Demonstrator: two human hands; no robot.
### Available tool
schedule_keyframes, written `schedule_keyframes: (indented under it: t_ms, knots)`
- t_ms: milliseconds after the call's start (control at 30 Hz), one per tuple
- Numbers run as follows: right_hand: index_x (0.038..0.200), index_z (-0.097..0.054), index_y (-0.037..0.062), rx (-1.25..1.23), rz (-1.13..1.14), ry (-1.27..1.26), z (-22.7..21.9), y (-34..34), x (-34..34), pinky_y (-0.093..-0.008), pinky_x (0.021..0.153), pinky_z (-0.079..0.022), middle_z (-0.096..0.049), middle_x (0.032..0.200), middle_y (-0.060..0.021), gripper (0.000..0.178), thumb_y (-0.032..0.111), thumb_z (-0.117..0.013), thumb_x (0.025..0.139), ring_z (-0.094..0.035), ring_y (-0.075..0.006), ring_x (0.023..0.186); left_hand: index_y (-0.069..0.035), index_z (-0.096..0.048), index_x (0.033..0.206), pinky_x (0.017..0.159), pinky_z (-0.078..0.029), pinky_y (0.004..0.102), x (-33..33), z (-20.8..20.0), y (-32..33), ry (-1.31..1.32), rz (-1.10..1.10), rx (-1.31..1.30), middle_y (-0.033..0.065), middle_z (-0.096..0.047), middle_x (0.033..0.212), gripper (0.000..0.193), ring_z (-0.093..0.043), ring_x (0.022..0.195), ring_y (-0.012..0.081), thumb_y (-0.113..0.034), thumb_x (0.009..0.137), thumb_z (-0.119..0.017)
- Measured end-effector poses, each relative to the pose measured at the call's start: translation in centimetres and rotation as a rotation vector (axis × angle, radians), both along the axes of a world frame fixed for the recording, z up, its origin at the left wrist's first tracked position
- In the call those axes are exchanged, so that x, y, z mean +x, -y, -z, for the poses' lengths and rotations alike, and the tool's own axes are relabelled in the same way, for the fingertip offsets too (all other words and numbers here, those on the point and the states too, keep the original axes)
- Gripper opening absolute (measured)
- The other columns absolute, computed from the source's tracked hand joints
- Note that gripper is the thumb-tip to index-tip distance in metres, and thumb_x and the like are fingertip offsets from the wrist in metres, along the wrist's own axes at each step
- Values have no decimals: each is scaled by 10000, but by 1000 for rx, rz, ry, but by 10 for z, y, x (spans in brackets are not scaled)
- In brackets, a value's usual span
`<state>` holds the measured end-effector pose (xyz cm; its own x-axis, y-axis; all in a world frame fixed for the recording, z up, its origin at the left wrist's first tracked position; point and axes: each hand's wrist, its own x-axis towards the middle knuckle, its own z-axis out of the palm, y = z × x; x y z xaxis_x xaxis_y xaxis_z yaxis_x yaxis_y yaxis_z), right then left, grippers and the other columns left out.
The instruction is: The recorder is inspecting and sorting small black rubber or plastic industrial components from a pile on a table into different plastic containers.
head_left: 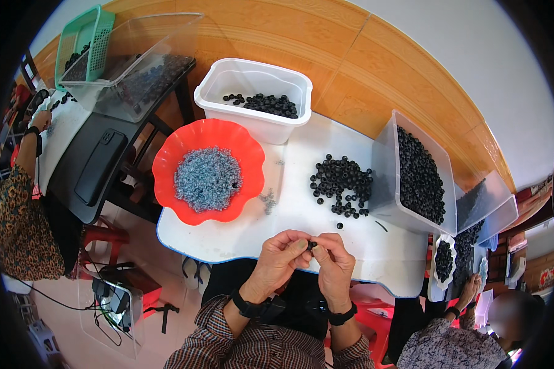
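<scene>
My left hand (pixel 279 259) and my right hand (pixel 335 265) meet just over the front edge of the white table. Fingers of both pinch a small black round part (pixel 312 245), mostly covered by the fingertips. Beyond my right hand, a loose pile of similar black round parts (pixel 340 178) lies on the tabletop, some showing a hole. To the left stands a red wavy-rimmed bowl (pixel 167 161) full of tiny clear bluish pieces (pixel 208 178).
At the back is a white tub (pixel 255 127) with black parts inside. A clear bin (pixel 393 184) of black parts tips toward the right. A phone (pixel 100 166) lies on a dark table at left. Other people work on both sides, one in a patterned sleeve (pixel 28 215).
</scene>
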<state>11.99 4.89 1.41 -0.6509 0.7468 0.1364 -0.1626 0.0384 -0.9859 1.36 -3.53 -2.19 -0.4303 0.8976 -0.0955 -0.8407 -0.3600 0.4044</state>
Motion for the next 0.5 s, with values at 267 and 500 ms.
schedule_keyframes:
  t_ms: [267, 500]
  knots:
    - [1038, -691, 3, 128, 38, 37, -2, 1, 0, -218, 756, -454, -577, 1018, -43, 138, 25, -665, 904, -560, -108, 877, 38, -641, 1105, 675, -592, 261, 3, 0, 1, 19, -1, -26, 103, -693, 885, 188, -679, 730, 145, -80, 967, -589]
    - [1017, -685, -5, 287, 74, 109, -14, 4, -1, -214, 703, -461, -575, 1008, -48, 124, 5, -662, 895, -561, -102, 825, 49, -623, 1151, 721, -606, 277, 4, -6, 4, 20, -1, -31, 116, -697, 934, 217, -695, 775, 155, -66, 973, -572]
